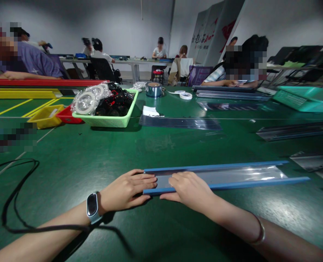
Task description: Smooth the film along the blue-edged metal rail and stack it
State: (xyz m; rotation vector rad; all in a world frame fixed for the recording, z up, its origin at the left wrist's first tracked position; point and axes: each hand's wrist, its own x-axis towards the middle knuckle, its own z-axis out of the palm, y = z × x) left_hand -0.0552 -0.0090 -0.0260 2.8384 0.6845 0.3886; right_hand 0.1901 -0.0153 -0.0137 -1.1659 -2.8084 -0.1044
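A long clear plastic channel (232,176) with raised blue edges lies on the green table in front of me. My left hand (131,187) rests across its left end, fingers stretched out flat and thumb by the near blue edge. Just right of it, my right hand (190,189) grips the near side of the channel, with bent fingers inside and the thumb outside that edge. What lies under the right fingertips is hidden. On my left wrist is a watch (92,205) with a pale blue band.
A black cable (8,203) loops over my left forearm. Beyond stand a light green basket (128,116) of black parts, a yellow bin (46,116) and a tape roll (153,90). Clear strips (180,122) lie mid-table. Other channels (298,131) are at right. Co-workers sit opposite.
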